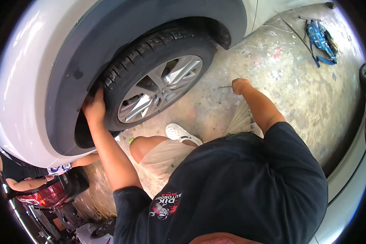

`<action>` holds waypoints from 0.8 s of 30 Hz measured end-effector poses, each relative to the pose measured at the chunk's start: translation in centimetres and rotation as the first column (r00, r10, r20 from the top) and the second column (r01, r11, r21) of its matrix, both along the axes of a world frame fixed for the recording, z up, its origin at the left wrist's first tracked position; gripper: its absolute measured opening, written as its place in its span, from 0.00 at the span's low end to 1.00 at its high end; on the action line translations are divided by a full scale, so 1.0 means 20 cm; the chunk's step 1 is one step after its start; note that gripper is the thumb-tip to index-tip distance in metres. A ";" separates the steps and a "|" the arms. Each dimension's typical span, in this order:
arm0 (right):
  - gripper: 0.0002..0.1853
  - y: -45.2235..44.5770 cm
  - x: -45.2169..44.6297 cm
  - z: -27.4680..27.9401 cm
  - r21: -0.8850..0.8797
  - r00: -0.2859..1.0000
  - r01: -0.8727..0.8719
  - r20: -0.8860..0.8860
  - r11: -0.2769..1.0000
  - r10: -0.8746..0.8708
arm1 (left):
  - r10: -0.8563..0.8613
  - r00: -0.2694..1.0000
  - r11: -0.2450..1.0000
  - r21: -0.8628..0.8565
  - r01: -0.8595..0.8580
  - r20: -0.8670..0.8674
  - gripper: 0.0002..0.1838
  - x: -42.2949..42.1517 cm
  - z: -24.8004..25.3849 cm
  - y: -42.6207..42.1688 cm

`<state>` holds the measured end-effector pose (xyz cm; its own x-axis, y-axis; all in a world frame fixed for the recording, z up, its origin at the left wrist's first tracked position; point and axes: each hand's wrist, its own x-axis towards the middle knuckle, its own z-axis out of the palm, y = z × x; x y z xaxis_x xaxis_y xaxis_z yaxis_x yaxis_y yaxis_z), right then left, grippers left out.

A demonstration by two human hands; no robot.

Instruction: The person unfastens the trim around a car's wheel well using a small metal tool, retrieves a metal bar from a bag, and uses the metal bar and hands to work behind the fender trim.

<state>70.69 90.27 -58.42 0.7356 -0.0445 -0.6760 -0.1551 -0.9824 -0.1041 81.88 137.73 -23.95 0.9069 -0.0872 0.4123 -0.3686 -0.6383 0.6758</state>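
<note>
My left hand (94,109) reaches into the gap between the dark wheel-arch trim (75,73) and the tire (150,53) of a white car. Its fingertips are hidden in shadow there, so what they touch is unclear. Out to the right of the wheel (160,89), my right hand (240,86) is closed around a thin dark tool (225,86), whose narrow shaft points left toward the wheel. The tool's handle is hidden inside the fist.
The car's white body (24,81) curves along the left. A blue bag (322,40) lies on the concrete floor (272,57) at upper right. Another vehicle (349,179) borders the right. At lower left are another person's arm (26,185) and a red vehicle (49,195).
</note>
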 end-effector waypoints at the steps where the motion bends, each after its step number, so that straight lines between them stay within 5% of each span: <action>1: 0.19 0.00 0.00 -0.01 0.005 1.000 0.004 0.016 1.000 -0.004 | -0.005 1.000 1.000 -0.002 0.005 0.004 0.29 0.00 -0.01 0.01; 6: 0.19 -0.02 0.02 -0.01 0.057 0.998 0.017 0.067 0.998 -0.021 | 0.046 0.998 0.999 0.003 -0.047 0.040 0.31 0.00 -0.02 0.04; 8: 0.22 -0.08 -0.02 -0.06 0.046 0.945 0.250 0.206 0.967 -0.254 | 0.050 0.997 0.998 0.039 -0.053 0.063 0.31 0.00 -0.05 0.07; 14: 0.25 -0.28 0.00 -0.07 -0.026 0.908 0.389 0.179 0.921 -0.378 | -0.033 0.983 0.999 0.046 0.025 0.180 0.27 0.02 -0.09 0.06; 19: 0.25 -0.38 -0.21 0.16 0.029 0.876 0.451 0.179 0.892 -0.449 | -0.039 0.975 0.999 0.041 0.031 0.218 0.27 -0.01 -0.11 0.02; 21: 0.27 -0.32 -0.41 0.29 0.060 0.872 0.461 0.154 0.886 -0.464 | 0.108 0.967 0.976 0.162 -0.148 0.231 0.31 -0.01 -0.14 0.07; 23: 0.29 -0.25 -0.60 0.45 -0.006 0.858 0.506 0.102 0.862 -0.503 | 0.164 0.979 0.985 0.025 -0.168 0.119 0.32 -0.04 -0.16 0.04; 24: 0.30 -0.22 -0.64 0.51 -0.038 0.843 0.534 0.107 0.845 -0.528 | 0.070 0.963 0.976 0.183 -0.121 0.261 0.21 -0.05 -0.17 0.06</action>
<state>57.92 85.95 -48.12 0.6436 -0.4860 -0.5912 -0.6479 -0.7572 -0.0829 80.94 138.92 -27.27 0.7837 -0.1075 0.6118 -0.4416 -0.7891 0.4270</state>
